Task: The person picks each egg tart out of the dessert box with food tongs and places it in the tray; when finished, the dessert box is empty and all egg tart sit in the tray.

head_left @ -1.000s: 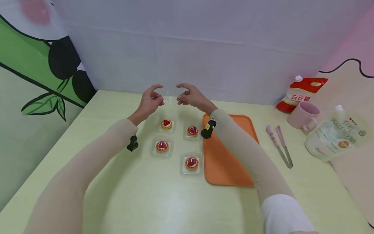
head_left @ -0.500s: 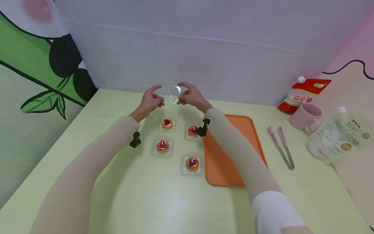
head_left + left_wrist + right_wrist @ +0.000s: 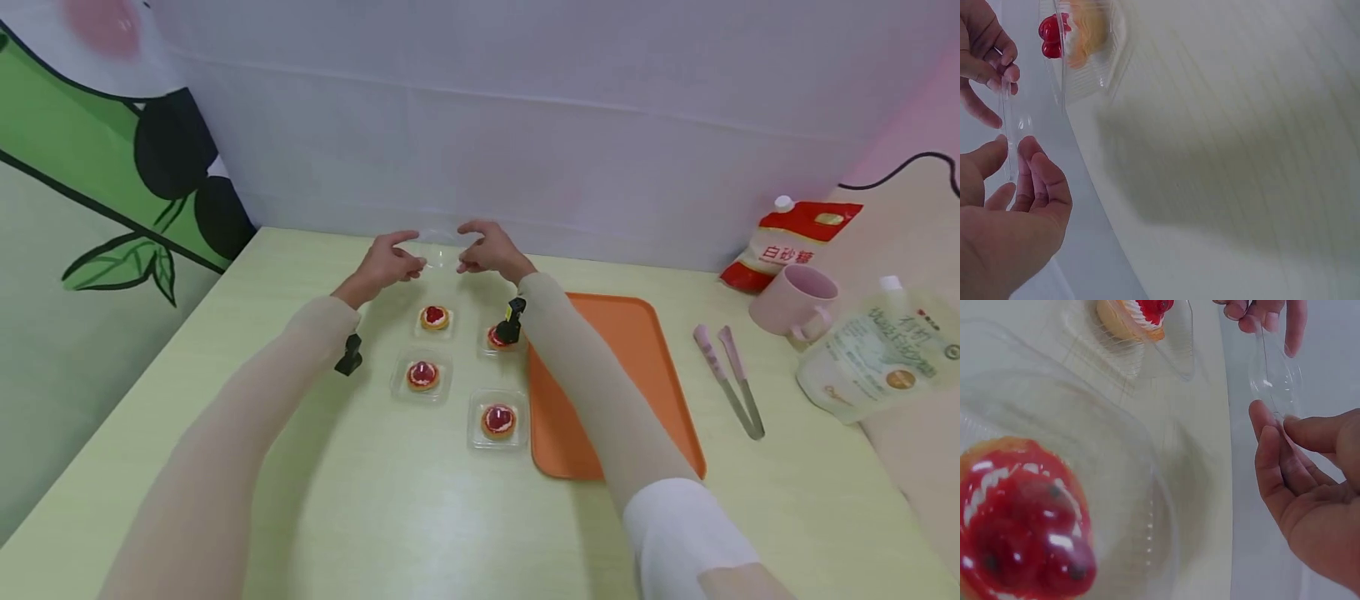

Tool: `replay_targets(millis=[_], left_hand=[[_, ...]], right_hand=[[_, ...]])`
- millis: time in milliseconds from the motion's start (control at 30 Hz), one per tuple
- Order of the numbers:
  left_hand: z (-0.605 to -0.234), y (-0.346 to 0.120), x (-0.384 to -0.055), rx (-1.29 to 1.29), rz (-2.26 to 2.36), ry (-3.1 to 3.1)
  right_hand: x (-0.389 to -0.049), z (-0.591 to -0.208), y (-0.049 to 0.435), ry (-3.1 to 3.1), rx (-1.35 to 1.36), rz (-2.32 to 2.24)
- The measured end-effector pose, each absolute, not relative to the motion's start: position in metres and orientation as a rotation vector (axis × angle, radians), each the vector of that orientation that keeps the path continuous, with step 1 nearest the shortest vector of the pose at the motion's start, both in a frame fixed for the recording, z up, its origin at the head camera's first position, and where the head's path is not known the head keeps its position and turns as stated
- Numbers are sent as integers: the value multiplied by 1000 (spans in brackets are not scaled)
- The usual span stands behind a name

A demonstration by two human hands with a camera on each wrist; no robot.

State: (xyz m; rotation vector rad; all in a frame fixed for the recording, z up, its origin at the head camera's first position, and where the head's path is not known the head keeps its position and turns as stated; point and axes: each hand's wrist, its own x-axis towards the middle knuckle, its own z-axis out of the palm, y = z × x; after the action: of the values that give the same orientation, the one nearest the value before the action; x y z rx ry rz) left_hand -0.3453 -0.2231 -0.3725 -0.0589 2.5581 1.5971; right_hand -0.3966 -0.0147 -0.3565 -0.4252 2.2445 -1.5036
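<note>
Near the table's far edge, my left hand (image 3: 386, 265) and right hand (image 3: 495, 252) pinch opposite edges of a clear plastic lid (image 3: 441, 250), held above the table. A round dome bulges from the lid (image 3: 1280, 381) in the right wrist view; the left wrist view has it nearly edge-on. Nearer to me sit several red-fruit-topped tarts in clear plastic boxes: one tart (image 3: 434, 317) just below my hands, one tart (image 3: 423, 375) at the left, one tart (image 3: 498, 422) closest to me. Another tart (image 3: 495, 340) is partly hidden by the right wrist's camera.
An orange tray (image 3: 622, 333) lies under my right forearm. To its right are pink-handled tongs (image 3: 731, 383), a pink mug (image 3: 791, 298), a red-and-white pouch (image 3: 783, 242) and a pale spouted pouch (image 3: 873, 354). A cloth-covered wall (image 3: 525, 125) rises behind the table.
The lid's angle has changed: half a second ago its dome showed a bright rim, and now it looks fainter and flatter. Both hands have dipped slightly, and both keep their hold.
</note>
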Motion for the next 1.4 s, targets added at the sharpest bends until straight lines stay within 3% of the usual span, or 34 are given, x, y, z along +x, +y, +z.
replay_targets(millis=[1400], left_hand=[[-394, -234, -350, -189, 1168, 2647]], right_hand=[[-406, -373, -40, 2243, -295, -1194]])
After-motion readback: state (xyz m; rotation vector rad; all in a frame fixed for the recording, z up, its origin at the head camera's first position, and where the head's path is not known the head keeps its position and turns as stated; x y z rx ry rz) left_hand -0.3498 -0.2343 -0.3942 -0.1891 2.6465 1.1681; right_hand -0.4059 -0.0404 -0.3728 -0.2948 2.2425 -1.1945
